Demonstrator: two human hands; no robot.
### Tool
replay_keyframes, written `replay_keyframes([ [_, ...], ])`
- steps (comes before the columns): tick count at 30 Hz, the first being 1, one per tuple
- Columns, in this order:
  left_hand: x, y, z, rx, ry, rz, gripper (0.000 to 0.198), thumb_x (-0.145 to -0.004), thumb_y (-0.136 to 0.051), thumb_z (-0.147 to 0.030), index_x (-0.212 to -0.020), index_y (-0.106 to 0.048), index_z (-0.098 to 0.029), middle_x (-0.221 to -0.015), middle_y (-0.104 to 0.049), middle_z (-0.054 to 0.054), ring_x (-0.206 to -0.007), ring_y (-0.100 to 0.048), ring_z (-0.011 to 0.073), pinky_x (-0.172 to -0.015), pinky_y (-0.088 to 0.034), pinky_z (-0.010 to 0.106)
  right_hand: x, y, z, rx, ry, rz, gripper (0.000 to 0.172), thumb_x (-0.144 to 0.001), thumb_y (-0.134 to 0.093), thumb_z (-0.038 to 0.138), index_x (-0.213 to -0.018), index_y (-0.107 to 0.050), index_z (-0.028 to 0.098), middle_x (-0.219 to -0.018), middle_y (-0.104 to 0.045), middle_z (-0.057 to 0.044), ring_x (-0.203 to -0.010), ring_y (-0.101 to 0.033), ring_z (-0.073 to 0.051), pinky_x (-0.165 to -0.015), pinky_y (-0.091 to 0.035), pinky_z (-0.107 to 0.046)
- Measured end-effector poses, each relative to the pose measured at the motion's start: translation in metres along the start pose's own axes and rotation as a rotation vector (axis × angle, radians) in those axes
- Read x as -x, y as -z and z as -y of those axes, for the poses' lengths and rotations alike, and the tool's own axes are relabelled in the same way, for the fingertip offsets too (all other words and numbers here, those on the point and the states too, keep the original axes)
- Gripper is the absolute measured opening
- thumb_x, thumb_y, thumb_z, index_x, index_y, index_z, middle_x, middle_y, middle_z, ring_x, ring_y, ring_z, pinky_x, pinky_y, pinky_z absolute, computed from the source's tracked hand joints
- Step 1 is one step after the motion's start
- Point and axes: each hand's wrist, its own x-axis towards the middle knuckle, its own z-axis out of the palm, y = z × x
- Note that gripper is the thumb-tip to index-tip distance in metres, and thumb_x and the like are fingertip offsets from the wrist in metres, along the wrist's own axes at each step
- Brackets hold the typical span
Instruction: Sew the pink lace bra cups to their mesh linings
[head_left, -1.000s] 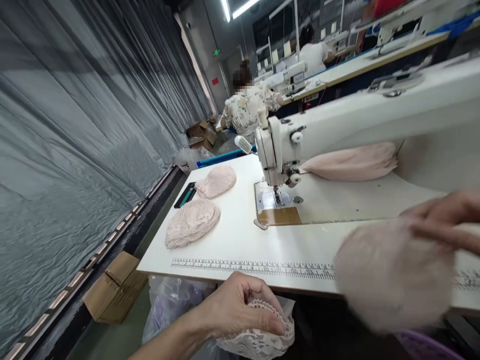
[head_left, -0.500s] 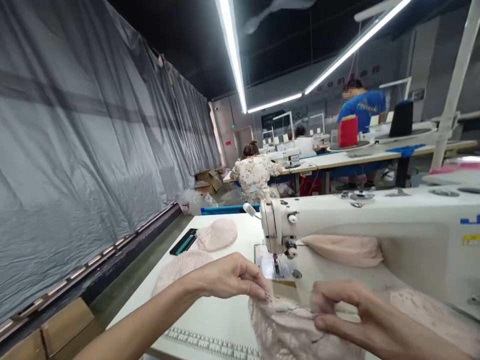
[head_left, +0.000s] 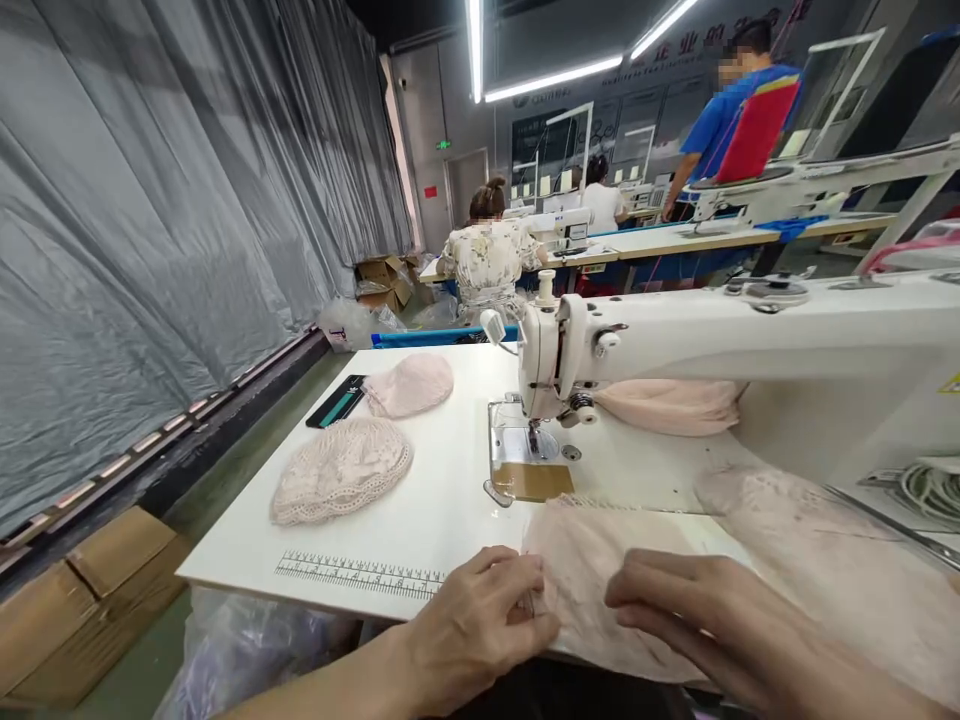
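Note:
A thin pale pink fabric piece lies at the table's front edge, before the white sewing machine. My left hand is closed at its left edge, thumb and fingers pinching the cloth. My right hand rests over the right part of the piece, fingers stretched out and close together on the fabric. Behind the piece is a brown plate below the machine's presser foot. More pale pink lace fabric is spread to the right, partly covered by my right forearm.
A lace-edged pink piece and a smooth pink piece lie on the left, beside a dark green-striped case. Ruler marks run along the front edge. Cardboard boxes stand on the floor. Other people work at machines beyond.
The fabric has gone from raised and bunched between both hands to lying flatter on the table. Both hands have lowered, and the right fingers have straightened. The head view has tilted down.

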Motion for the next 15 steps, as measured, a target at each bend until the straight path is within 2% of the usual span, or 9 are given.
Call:
replay_keyframes([
  [2,-0.003,0.004,-0.002,-0.016,-0.006,-0.04,0.02,-0.09,-0.043,-0.005,-0.093,-0.061,-0.013,-0.077,-0.062,0.007,-0.096,-0.061,0.0163,-0.086,-0.051,0.029,-0.016,-0.009,0.004,0.015,0.063,0.088,0.02,-0.095,-0.041,0.019,-0.086,-0.059,0.023,-0.082,-0.061,-0.001,-0.07,-0.058,-0.013,-0.061,-0.038,-0.022],
  [4,-0.005,0.007,-0.003,-0.042,-0.019,-0.082,0.017,-0.09,-0.046,-0.006,-0.091,-0.062,-0.013,-0.077,-0.063,0.007,-0.095,-0.062,0.0164,-0.087,-0.051,0.03,-0.03,-0.02,0.006,0.075,0.085,0.136,0.023,-0.087,-0.042,0.006,-0.091,-0.058,0.022,-0.085,-0.059,-0.001,-0.069,-0.057,-0.013,-0.058,-0.037,-0.022],
  [7,-0.002,0.007,-0.003,-0.084,-0.031,-0.127,0.015,-0.087,-0.049,-0.004,-0.087,-0.063,-0.01,-0.083,-0.067,0.009,-0.096,-0.063,0.019,-0.085,-0.052,0.033,-0.036,-0.032,0.0,0.151,0.074,0.172,0.03,-0.075,-0.046,-0.004,-0.085,-0.056,0.022,-0.084,-0.056,0.001,-0.067,-0.055,-0.013,-0.055,-0.031,-0.023],
  [9,0.002,0.005,-0.003,-0.095,-0.04,-0.139,0.017,-0.088,-0.047,-0.004,-0.087,-0.064,-0.008,-0.084,-0.067,0.01,-0.098,-0.063,0.0202,-0.084,-0.052,0.034,-0.033,-0.033,-0.005,0.156,0.07,0.187,0.027,-0.075,-0.047,-0.004,-0.078,-0.052,0.022,-0.082,-0.054,0.003,-0.066,-0.052,-0.012,-0.054,-0.027,-0.024],
  [11,0.006,0.002,-0.002,-0.083,-0.057,-0.15,0.017,-0.088,-0.047,-0.005,-0.086,-0.064,-0.007,-0.083,-0.068,0.009,-0.098,-0.063,0.0199,-0.085,-0.051,0.033,-0.028,-0.03,-0.007,0.137,0.049,0.196,0.023,-0.08,-0.045,0.0,-0.075,-0.048,0.022,-0.08,-0.052,0.003,-0.063,-0.048,-0.012,-0.052,-0.027,-0.025],
  [15,0.008,-0.005,0.002,-0.045,-0.094,-0.155,0.012,-0.085,-0.053,-0.005,-0.083,-0.064,-0.007,-0.095,-0.068,0.011,-0.101,-0.062,0.0196,-0.089,-0.049,0.031,-0.024,-0.02,-0.003,-0.121,0.024,0.22,0.022,-0.095,-0.031,0.016,-0.081,-0.046,0.023,-0.086,-0.053,0.0,-0.074,-0.052,-0.014,-0.065,-0.041,-0.025],
])
